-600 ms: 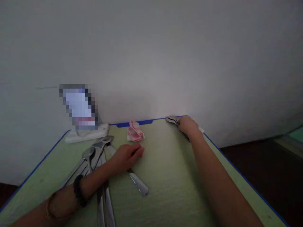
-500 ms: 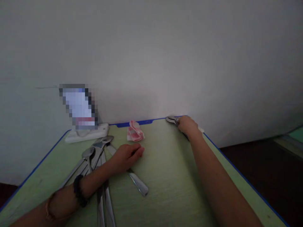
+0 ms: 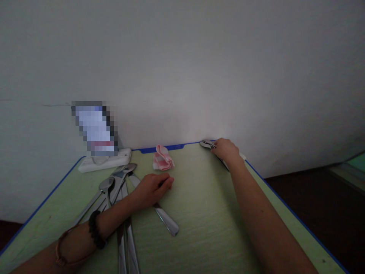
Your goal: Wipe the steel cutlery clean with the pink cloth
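Note:
At the far right of the table, my right hand [image 3: 226, 149] is closed round several stacked metal spoons [image 3: 205, 144], their bowls pointing left past my fingers. Part of the stack lies hidden beneath that hand. My left hand [image 3: 155, 187] rests loosely closed in mid-table, with no thing visible between its fingers. Under it runs a piece of cutlery whose metal handle [image 3: 167, 220] sticks out towards me; its other end is partly covered. A pile of loose spoons and other flatware [image 3: 107, 185] lies beneath and beside my left forearm.
Behind my left hand sits a folded pink-and-white cloth [image 3: 163, 159]. A blurred-out phone [image 3: 95, 129] stands on a white base [image 3: 85, 166] at the back left. The green table [image 3: 194, 236] has a blue edge and meets a plain wall [image 3: 182, 68].
My right hand's fingers have shifted slightly on the spoons, and its knuckles have lifted a little. My left hand and the pile look the same.

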Demonstrator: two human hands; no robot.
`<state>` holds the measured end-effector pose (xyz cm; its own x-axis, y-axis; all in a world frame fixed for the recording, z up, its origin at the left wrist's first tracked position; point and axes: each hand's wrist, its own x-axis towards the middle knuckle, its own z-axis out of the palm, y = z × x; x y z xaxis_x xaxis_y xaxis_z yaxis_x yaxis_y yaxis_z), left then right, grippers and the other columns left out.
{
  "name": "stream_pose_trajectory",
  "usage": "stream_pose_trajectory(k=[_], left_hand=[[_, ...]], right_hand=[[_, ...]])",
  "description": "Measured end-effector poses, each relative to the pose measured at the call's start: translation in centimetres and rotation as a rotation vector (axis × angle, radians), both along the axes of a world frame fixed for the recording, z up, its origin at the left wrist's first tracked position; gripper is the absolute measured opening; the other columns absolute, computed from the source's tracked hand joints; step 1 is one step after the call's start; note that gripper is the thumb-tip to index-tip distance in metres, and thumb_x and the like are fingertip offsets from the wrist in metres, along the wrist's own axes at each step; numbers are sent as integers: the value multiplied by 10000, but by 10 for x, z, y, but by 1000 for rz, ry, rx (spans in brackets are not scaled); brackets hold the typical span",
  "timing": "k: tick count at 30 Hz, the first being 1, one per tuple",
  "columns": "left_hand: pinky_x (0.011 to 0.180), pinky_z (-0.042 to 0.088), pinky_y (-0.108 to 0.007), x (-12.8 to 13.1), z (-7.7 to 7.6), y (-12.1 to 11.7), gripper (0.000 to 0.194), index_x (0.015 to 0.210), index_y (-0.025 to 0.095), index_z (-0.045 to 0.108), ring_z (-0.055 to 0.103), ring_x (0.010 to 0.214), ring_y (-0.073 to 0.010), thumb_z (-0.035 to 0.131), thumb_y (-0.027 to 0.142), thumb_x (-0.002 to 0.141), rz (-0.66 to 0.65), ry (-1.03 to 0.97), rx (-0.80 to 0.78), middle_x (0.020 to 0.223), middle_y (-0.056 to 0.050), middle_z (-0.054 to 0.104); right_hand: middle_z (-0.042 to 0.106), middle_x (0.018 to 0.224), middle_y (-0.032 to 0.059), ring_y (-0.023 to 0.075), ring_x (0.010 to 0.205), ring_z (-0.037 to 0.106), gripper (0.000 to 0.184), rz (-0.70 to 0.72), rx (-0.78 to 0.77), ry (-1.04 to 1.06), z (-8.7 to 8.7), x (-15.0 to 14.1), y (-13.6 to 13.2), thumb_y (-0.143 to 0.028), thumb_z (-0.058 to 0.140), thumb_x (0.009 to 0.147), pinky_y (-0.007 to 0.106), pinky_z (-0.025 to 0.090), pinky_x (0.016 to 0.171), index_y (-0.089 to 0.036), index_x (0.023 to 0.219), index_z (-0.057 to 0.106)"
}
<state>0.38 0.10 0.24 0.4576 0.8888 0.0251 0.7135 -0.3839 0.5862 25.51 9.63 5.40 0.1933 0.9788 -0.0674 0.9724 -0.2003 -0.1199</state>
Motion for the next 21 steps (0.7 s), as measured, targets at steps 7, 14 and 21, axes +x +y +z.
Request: stream_pose_trajectory(k=[7, 14, 21], left_hand=[[542, 291, -225, -2, -2, 0, 374, 679, 170, 531, 435, 510, -107, 316, 378, 904, -7, -21, 16, 543, 42, 454], [510, 278, -220, -1, -2, 0, 344, 676, 173, 511, 412, 490, -102, 328, 349, 909, 18, -46, 29, 530, 48, 434], [567, 351, -231, -15, 24, 0, 263, 798, 185, 546, 533, 601, -136, 359, 328, 916, -8, 155, 194, 667, 3, 582]], right_hand=[[654, 1075, 147, 244, 977, 618, 366, 188, 130, 68, 8, -20, -4, -297, 552, 799, 326, 460, 790, -140, 1126, 599], [658, 1017, 127, 209, 910, 613, 343, 423, 273, 219, -2, -64, -13, -267, 518, 839, 313, 434, 818, -124, 1147, 559], [673, 912, 96, 187, 809, 619, 432, 598, 331, 488, -42, -105, -25, -391, 310, 939, 286, 427, 730, -135, 1253, 460]])
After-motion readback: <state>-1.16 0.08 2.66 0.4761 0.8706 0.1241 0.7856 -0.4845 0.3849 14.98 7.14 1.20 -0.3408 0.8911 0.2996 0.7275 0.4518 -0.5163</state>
